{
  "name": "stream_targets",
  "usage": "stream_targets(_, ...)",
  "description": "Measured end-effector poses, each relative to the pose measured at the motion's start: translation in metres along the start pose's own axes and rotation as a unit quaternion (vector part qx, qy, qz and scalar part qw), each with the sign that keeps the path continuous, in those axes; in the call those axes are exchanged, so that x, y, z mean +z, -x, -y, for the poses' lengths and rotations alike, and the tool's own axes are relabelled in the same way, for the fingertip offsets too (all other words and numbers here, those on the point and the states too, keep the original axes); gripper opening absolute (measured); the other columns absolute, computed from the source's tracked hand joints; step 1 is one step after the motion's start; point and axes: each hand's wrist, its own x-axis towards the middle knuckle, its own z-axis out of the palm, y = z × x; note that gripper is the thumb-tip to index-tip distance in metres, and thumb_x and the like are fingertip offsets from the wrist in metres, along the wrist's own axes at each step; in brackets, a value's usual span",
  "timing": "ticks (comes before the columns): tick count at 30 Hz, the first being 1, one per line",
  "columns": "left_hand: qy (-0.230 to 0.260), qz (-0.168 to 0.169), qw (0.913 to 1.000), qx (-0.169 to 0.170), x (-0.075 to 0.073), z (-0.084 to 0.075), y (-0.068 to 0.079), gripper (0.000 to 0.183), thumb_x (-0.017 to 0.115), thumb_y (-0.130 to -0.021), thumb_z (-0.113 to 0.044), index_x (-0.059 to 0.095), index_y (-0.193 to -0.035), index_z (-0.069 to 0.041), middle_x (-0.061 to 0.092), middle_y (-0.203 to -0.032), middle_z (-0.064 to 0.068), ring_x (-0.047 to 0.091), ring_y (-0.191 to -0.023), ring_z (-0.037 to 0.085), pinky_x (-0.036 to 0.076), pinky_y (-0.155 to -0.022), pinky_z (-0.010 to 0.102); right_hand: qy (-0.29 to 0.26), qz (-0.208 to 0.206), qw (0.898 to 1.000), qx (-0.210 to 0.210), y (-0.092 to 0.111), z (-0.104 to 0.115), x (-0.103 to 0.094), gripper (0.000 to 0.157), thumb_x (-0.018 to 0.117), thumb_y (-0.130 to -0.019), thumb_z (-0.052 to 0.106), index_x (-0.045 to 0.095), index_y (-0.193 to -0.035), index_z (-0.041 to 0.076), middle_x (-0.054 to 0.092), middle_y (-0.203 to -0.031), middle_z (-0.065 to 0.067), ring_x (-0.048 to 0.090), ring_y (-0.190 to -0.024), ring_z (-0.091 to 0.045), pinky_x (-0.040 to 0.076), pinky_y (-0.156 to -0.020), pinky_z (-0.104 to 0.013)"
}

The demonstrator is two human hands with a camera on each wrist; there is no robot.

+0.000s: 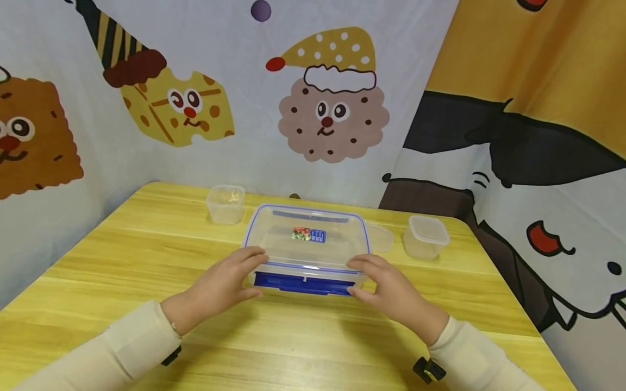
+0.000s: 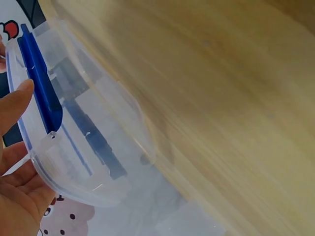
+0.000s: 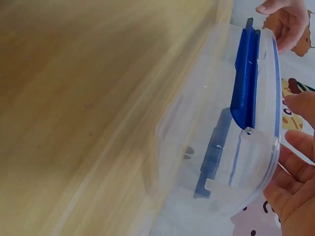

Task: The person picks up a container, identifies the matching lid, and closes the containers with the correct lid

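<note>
A clear plastic food container (image 1: 308,250) with a blue-edged lid sits in the middle of the table, its blue front latch (image 1: 303,283) facing me. At its front left corner is my left hand (image 1: 225,282), fingers extended over the lid's edge and thumb close to the latch. My right hand (image 1: 391,285) mirrors it at the front right corner. In the left wrist view the left thumb (image 2: 19,101) overlaps the latch's side. The right wrist view shows the right fingers (image 3: 295,167) along the lid's edge, loosely bent.
A small clear tub (image 1: 226,205) stands behind to the left, and another small tub (image 1: 425,237) with a frosted top stands at right. A flat translucent lid (image 1: 381,237) lies partly behind the container. A cartoon-printed curtain (image 1: 254,163) hangs past the wooden table's (image 1: 122,260) far edge.
</note>
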Motion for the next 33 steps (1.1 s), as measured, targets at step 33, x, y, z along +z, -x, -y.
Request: stream_targets(33, -0.097, -0.074, 0.9901, 0.069, 0.011, 0.0, -0.003, 0.061, 0.09, -0.063, -0.01, 0.06, -0.114, 0.004, 0.061, -0.115, 0.019, 0.062, -0.104, 0.033, 0.057, -0.082, 0.042, 0.124, -0.044, 0.989, -0.072, 0.004, -0.003, 0.017, 0.06, 0.091, -0.065, 0.023, 0.065, -0.115, 0.004, 0.059, -0.118, -0.007, 0.057, -0.108, -0.022, 0.056, -0.084, -0.031)
